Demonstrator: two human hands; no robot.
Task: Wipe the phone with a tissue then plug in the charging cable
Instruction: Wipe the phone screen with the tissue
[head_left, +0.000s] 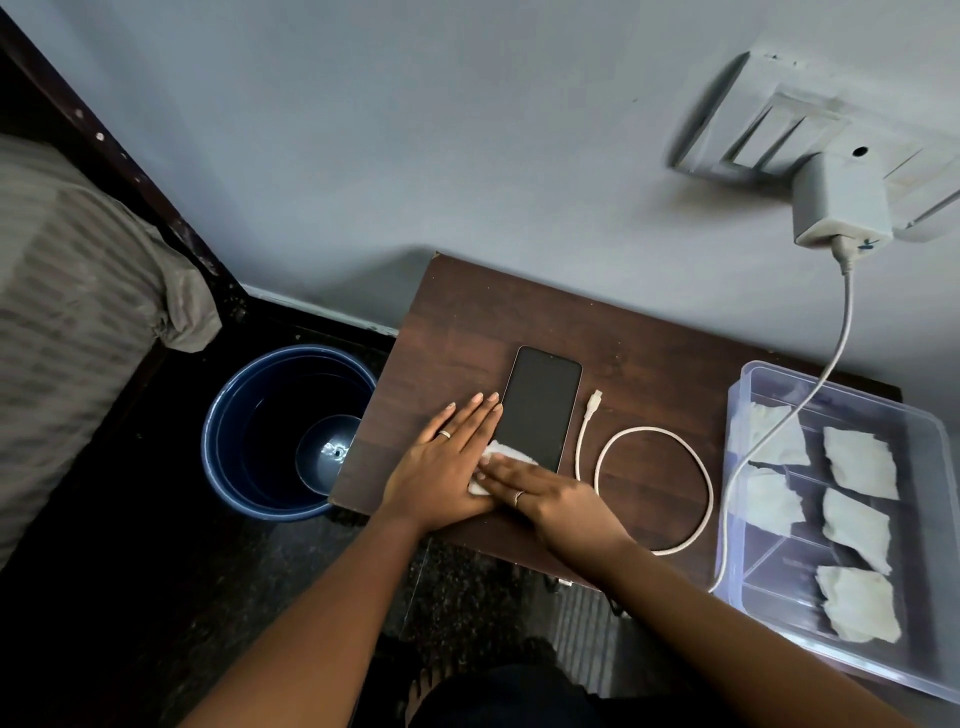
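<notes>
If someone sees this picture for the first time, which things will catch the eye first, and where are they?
The two hands, the left hand and the right hand, meet at the centre, pressing a white tissue on the near end of a dark phone lying on the brown table. Right of the phone, a white charging cable makes a loop, its plug free. At the far right, a clear box holds more folded tissues.

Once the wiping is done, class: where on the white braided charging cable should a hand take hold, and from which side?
Judging by its pose, pinch the white braided charging cable just behind its metal plug tip, coming from above on the right. The tip lies flat and free beside the black phone, pointing away from the person.
</notes>
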